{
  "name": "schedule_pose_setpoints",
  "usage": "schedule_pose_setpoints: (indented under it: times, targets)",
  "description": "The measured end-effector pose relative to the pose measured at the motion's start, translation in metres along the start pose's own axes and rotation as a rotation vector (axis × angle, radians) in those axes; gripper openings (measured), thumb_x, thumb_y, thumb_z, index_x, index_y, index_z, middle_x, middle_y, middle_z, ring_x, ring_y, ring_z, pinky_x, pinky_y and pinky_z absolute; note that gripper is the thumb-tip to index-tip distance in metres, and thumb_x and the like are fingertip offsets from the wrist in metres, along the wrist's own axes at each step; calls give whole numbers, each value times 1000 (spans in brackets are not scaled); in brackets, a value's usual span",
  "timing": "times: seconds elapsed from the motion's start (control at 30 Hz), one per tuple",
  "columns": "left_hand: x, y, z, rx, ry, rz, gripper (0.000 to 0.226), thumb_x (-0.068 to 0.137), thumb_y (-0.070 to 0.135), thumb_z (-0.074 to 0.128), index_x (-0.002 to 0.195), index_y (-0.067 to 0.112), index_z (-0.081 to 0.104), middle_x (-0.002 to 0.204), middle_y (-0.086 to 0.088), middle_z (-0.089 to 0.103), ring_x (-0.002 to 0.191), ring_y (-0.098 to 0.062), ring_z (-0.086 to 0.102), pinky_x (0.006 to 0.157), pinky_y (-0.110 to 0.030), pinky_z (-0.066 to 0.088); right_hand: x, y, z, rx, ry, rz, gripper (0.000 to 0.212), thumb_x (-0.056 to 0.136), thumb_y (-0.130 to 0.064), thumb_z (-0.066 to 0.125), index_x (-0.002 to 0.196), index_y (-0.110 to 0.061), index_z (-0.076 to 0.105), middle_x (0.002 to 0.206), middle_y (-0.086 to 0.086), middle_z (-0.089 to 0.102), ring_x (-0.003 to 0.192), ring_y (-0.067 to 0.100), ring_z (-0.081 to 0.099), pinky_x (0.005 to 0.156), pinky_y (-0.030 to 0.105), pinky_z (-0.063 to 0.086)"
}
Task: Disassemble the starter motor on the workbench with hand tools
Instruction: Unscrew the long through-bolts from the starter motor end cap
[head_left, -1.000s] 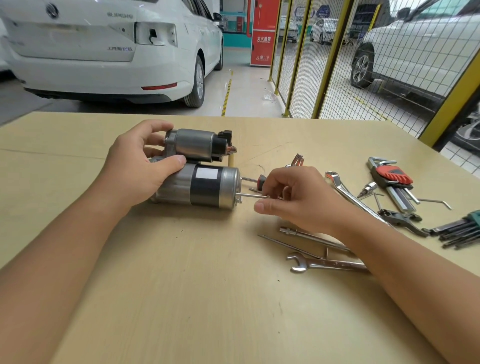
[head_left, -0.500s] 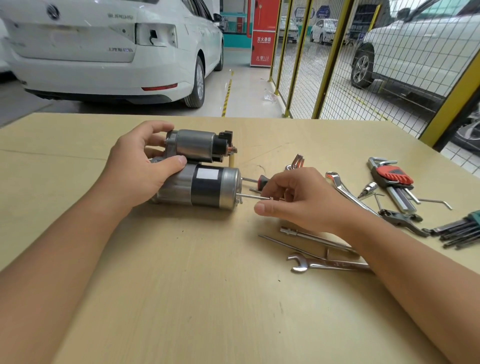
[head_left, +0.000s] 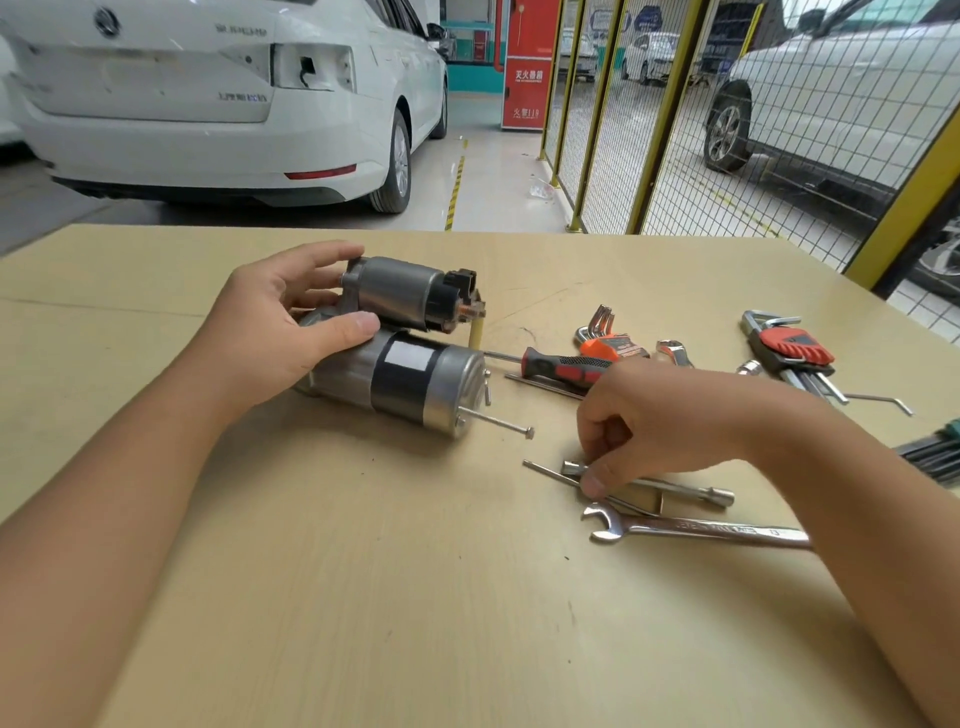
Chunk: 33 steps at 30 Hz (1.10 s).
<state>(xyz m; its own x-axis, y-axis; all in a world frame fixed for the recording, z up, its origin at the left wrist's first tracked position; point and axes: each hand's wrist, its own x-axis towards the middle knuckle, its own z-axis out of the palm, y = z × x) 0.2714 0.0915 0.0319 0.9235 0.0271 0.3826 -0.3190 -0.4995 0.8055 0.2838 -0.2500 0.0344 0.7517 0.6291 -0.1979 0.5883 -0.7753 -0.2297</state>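
The left hand (head_left: 270, 332) grips the motor (head_left: 400, 379), which lies on its side on the counter (head_left: 363, 597): thumb across the body, fingers curled over the solenoid (head_left: 400, 293) on top. From the motor's end cap, on the side away from this hand, a long bolt (head_left: 496, 422) sticks out partway, its head free in the air.

The right hand (head_left: 670, 421) is down on the counter near that bolt head but apart from it. Its fingers are curled, and thumb and fingertips pinch a thin rod (head_left: 550, 475) lying beside a socket tube (head_left: 685, 488). Just nearer the person than this hand lies a spanner (head_left: 696, 530). Beyond its knuckles lies a screwdriver (head_left: 561, 364), with hex keys (head_left: 789, 353) farther to its right.
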Motion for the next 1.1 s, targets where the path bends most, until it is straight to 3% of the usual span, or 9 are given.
schedule_pose_setpoints:
  times: [0.17,0.3,0.4,0.53,0.63,0.7,0.77,0.9,1.1]
  targets:
    - [1,-8,-5,-69,-41,47,58,83,12,82,130,40,66,118,16,75,115,-6,68,97,-26,55,-3,-7,-1,-22,-41,7,23,78,-57,71,78,-35,65,81,-29,63,70,-6,58,52,13,42]
    - [2,-10,-1,-44,-35,51,55,88,11,79,135,36,64,113,15,76,106,-6,71,93,-30,54,-4,-14,1,-70,-14,27,28,79,-63,65,84,-35,63,80,-16,64,73,0,58,61,22,46]
    - [3,-9,1,21,-37,51,56,88,22,82,137,39,61,111,20,75,101,-1,70,91,-31,53,0,-22,6,-105,35,-7,31,84,-62,63,80,-31,59,81,-12,61,72,-1,53,56,19,36]
    - [-2,-6,5,164,18,45,53,87,33,80,136,42,61,115,13,74,107,-9,68,95,-36,53,4,-26,9,-110,46,-44,29,94,-53,56,80,-28,52,87,-9,57,79,5,50,65,26,39]
    - [-8,6,11,458,253,227,52,84,43,72,131,22,69,123,-3,70,116,-29,61,98,-38,46,2,-24,7,-46,118,-14,29,98,-48,52,79,-28,46,79,-8,54,72,6,49,59,28,34]
    - [-15,23,17,502,285,456,52,84,44,69,126,13,71,124,-7,69,115,-35,60,98,-41,44,3,-21,8,25,215,6,25,100,-45,50,82,-28,45,74,-8,53,70,6,50,55,25,32]
    - [-25,38,28,470,172,586,63,81,53,69,133,18,67,133,-5,64,121,-35,57,100,-52,44,7,-20,10,109,324,5,21,100,-42,50,85,-29,46,71,-8,54,68,7,50,54,21,33]
    - [-41,53,55,629,-130,503,106,64,87,62,157,47,30,164,2,31,149,-29,32,109,-71,31,15,-22,19,273,478,-16,19,99,-34,57,83,-28,49,60,-11,53,61,0,51,54,14,36]
    - [-40,49,63,842,-192,417,112,59,86,58,157,59,11,173,3,10,159,-28,9,114,-79,17,24,-28,31,328,494,-26,13,94,-34,65,85,-26,61,64,-10,60,58,3,53,55,21,35]
